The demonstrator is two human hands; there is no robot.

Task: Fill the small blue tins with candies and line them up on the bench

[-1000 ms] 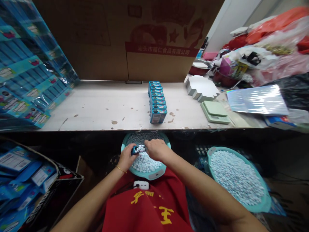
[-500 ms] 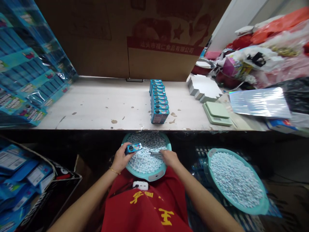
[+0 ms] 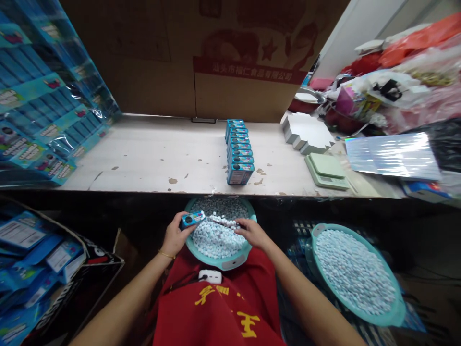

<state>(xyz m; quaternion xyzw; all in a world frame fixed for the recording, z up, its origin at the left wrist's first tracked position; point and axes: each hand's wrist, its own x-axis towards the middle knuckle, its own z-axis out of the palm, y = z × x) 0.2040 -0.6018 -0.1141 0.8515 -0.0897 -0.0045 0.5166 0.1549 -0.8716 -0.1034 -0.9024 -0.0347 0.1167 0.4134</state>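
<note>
Carrying a laden scoop (image 3: 230, 227)

We are pinching it in our right hand (image 3: 254, 234); white pellets (image 3: 223, 220) are now covering metal that was showing a moment ago, so a load is sitting near the blue box (image 3: 192, 219). Our left hand (image 3: 175, 238) is pinching that box at the rim of the bowl (image 3: 209, 261); this and a second bowl (image 3: 398, 315) are holding more

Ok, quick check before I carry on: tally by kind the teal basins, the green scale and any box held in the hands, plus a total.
Teal basins: 2
Green scale: 1
Blue box in the left hand: 1
Total: 4
</note>
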